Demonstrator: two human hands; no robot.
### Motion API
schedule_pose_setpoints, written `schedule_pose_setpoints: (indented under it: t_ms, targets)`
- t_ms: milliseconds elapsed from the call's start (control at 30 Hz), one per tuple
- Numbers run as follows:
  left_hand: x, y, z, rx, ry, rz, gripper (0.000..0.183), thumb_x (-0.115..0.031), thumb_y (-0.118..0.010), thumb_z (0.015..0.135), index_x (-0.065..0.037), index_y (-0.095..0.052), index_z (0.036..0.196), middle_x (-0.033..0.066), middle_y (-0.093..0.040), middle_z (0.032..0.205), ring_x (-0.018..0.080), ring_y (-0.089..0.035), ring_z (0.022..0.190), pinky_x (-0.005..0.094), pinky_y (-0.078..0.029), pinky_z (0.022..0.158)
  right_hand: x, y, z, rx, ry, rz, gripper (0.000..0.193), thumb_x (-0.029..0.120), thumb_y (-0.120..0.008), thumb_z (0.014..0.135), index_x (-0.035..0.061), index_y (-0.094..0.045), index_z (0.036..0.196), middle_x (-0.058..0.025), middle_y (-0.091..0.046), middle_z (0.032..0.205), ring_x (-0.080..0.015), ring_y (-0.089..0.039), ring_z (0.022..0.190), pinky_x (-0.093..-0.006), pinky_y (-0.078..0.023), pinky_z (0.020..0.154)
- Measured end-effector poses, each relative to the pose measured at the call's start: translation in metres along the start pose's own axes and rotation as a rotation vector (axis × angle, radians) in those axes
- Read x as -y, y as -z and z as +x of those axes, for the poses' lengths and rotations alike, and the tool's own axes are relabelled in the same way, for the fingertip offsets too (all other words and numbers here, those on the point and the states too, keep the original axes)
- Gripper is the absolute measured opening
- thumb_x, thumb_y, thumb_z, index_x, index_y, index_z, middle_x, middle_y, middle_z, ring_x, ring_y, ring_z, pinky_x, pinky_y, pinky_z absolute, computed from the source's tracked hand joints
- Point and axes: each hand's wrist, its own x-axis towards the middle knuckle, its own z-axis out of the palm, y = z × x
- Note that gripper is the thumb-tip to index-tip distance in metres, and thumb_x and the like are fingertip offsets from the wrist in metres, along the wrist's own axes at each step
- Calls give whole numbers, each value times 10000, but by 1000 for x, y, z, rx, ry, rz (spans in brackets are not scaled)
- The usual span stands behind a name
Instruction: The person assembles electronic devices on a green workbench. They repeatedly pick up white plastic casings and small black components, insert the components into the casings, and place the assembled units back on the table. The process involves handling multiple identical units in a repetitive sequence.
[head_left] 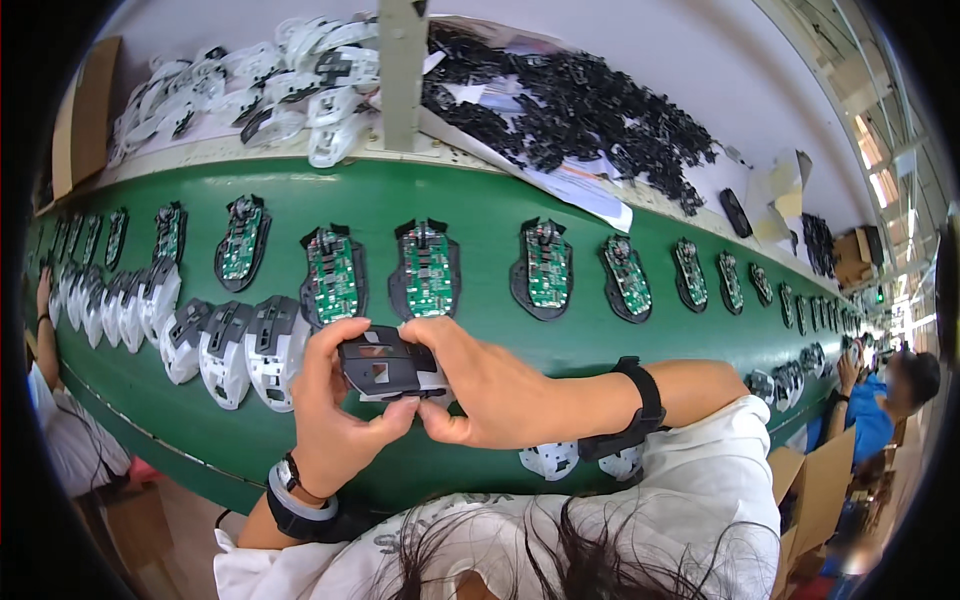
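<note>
A computer mouse top shell (pixel 385 368), dark grey with a white edge and a small window, is held between both hands above the green belt. My left hand (pixel 335 428) grips its left side, thumb along the near edge. My right hand (pixel 490 392) closes on its right end, the thumb below it. Just beyond lie mouse bases with green circuit boards, one (pixel 335 275) behind my left fingers and another (pixel 424 272) behind my right. Grey-and-white mouse shells (pixel 272 350) stand in a row left of my left hand.
The green belt (pixel 480 200) carries more circuit-board bases (pixel 545 270) in a line to both sides. White shells (pixel 548 460) lie beside my right forearm. On the back shelf are piled white shells (pixel 335 105) and small black parts (pixel 600 105). A person in blue (pixel 870 400) sits far right; another person's arm (pixel 45 330) is at left.
</note>
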Motion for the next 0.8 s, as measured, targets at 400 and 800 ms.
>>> schedule_pose_setpoints:
  t_ms: [400, 800]
  targets:
    - [11, 4, 20, 865, 111, 21, 805, -16, -671, 731, -54, -306, 1446, 117, -401, 1449, 245, -457, 1264, 359, -413, 995, -1, 52, -41, -26, -74, -221, 403, 201, -657, 847, 41, -524, 1193, -163, -540, 1181, -342, -545, 1074, -405, -466, 886]
    - [-36, 18, -1, 88, -279, 620, 439, 9, -666, 712, -43, -607, 1144, 120, -597, 1213, 331, -530, 1178, 420, -398, 1001, -211, 231, -23, -583, -493, -782, 247, 75, -599, 702, 27, -698, 923, -192, -668, 877, -346, -648, 820, -406, -507, 742]
